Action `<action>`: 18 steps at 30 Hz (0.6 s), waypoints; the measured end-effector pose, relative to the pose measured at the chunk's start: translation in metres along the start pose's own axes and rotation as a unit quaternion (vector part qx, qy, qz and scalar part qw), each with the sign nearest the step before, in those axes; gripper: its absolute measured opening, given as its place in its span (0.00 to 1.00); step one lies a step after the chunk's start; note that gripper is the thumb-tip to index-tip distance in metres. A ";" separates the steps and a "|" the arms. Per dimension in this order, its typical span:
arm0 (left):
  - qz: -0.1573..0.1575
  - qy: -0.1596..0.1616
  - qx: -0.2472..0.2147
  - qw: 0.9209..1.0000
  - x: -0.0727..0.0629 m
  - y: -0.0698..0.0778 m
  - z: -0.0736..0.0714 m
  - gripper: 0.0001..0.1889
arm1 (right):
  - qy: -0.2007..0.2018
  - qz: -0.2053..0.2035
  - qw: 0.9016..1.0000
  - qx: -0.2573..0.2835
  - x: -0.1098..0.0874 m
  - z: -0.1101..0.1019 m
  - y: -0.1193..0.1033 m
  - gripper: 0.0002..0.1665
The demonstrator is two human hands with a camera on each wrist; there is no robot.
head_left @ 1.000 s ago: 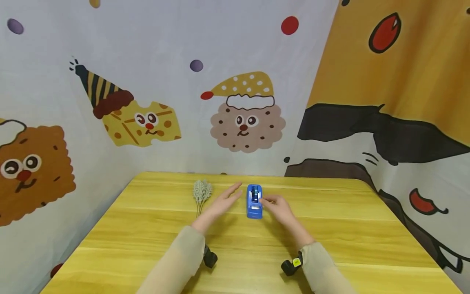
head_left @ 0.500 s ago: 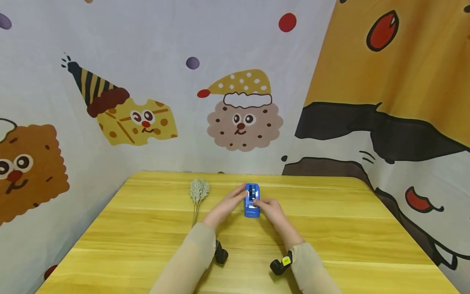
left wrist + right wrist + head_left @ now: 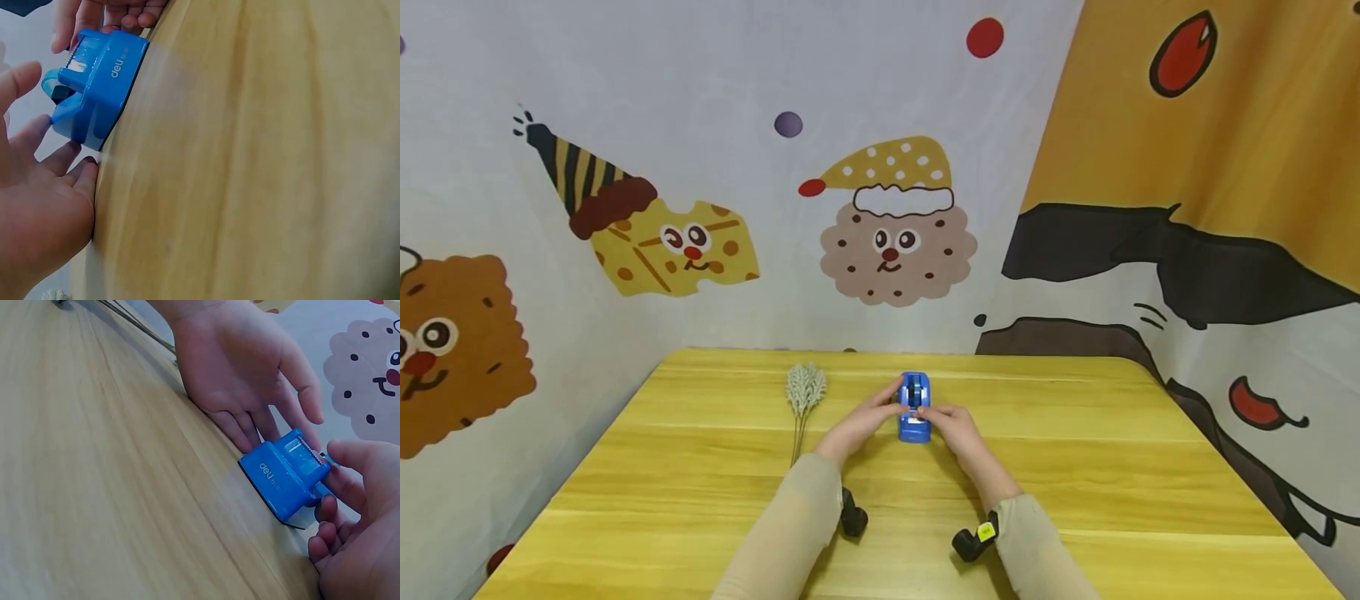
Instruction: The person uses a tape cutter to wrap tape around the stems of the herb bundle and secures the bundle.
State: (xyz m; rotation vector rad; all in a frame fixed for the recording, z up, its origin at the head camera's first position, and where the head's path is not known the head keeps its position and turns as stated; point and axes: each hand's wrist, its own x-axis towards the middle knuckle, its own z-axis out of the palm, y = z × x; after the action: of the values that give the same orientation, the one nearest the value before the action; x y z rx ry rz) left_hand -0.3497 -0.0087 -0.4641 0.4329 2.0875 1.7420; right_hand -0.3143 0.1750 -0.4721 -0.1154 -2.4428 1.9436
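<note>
A blue tape dispenser (image 3: 914, 433) stands upright on the table, cutter end toward me, its tape roll (image 3: 915, 388) in the top slot. "deli" is printed on the blue body (image 3: 281, 475), below the toothed cutter (image 3: 310, 450). From the left, my left hand (image 3: 857, 427) touches its side with extended fingers, thumb held over the top. My right hand (image 3: 961, 433) is at the opposite side, index finger against the body, the other fingers loosely bent beside it. The right thumb (image 3: 350, 453) hovers near the cutter, close to the left thumb.
A pale grey-green sprig of artificial flowers (image 3: 806, 390) lies left of the dispenser, its stems partly behind the left forearm. The wood-grain table (image 3: 1075, 467) ends at a back edge before a cartoon-printed cloth (image 3: 895, 333). Black wrist cameras (image 3: 973, 543) sit under both sleeves.
My left hand has moved right, from apart to touching the dispenser's side. The right thumb has shifted from its right edge inward over the top. The head view has turned slightly.
</note>
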 end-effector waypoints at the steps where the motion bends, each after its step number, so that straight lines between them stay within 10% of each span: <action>1: 0.001 -0.001 -0.001 1.000 0.000 0.000 0.000 0.38 | -0.001 0.002 1.000 0.001 0.000 0.000 0.000 0.25; 18: 0.006 -0.002 0.018 1.000 -0.002 0.001 0.001 0.43 | -0.003 0.047 0.999 0.012 0.005 0.002 -0.003 0.26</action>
State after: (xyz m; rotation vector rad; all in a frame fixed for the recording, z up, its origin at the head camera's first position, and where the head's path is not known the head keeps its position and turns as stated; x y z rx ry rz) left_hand -0.3475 -0.0084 -0.4627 0.4614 2.1210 1.7107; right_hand -0.3196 0.1726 -0.4694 -0.2284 -2.4589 2.0118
